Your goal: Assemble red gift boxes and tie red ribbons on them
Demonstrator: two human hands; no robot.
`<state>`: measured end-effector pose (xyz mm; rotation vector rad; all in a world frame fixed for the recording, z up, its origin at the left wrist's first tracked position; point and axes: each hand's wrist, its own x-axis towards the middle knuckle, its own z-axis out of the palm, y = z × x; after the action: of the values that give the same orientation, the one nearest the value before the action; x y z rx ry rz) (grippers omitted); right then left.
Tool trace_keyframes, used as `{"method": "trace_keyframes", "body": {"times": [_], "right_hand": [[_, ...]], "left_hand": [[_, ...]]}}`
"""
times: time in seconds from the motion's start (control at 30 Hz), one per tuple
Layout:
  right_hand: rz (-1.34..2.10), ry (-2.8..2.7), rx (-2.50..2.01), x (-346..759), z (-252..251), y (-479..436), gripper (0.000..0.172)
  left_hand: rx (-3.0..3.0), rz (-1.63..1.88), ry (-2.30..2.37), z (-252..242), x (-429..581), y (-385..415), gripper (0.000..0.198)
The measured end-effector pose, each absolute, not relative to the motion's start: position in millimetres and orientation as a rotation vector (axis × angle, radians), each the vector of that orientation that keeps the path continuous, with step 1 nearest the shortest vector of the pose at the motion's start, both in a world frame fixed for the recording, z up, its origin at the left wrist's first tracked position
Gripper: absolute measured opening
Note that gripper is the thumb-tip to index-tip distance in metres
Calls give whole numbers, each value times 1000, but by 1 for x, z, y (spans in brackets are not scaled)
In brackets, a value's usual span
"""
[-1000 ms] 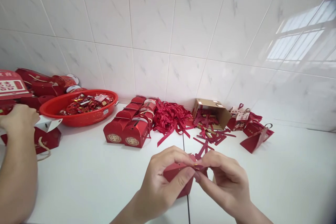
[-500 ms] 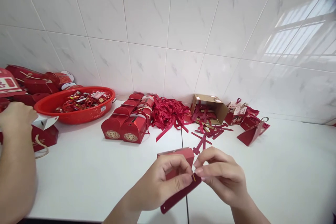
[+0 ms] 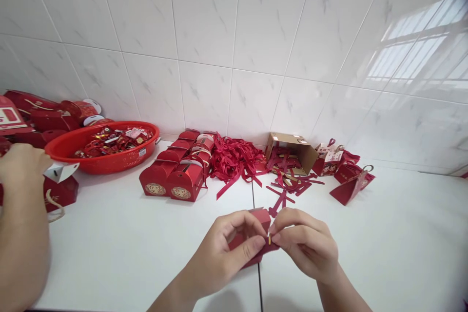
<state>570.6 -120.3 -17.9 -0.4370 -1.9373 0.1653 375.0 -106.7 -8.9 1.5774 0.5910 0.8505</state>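
A dark red strip with a small gold mark [image 3: 271, 246] is pinched between the thumb and fingers of my left hand [image 3: 232, 251]. At the strip's right end, the thumb and fingertips of my right hand [image 3: 309, 243] close in a pinch, right by the gold mark. Most of the strip is hidden behind my left hand. A red paper box [image 3: 261, 215] stands on the table just behind my hands, partly covered by them.
At left, another person's hand [image 3: 24, 165] is beside a red gift box [image 3: 66, 192] and a red basket [image 3: 102, 163] of wrapped sweets. Red boxes [image 3: 170, 175], ribbons [image 3: 236, 156], a cardboard box [image 3: 309, 158] with strips, and small red boxes [image 3: 351, 183] line the wall.
The strip's long lower end, which pointed down to the left, has swung out of sight behind my left hand. Both hands have shifted only slightly.
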Motion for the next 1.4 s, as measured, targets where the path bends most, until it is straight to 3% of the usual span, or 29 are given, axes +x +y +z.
{"method": "trace_keyframes", "body": {"times": [0.5, 0.7, 1.07, 1.4], "right_hand": [[20, -2098, -603, 566, -25, -128, 19], [37, -2194, -630, 566, -26, -132, 14], [-180, -2308, -680, 563, -28, -129, 21], [-222, -2266, -751, 558, -26, -125, 22]], "left_hand": [[1560, 899, 688, -21, 367, -116, 13], [1635, 1088, 723, -26, 368, -122, 13], [1817, 1117, 885, -25, 365, -114, 9], [2141, 1438, 848, -37, 367, -112, 10]]}}
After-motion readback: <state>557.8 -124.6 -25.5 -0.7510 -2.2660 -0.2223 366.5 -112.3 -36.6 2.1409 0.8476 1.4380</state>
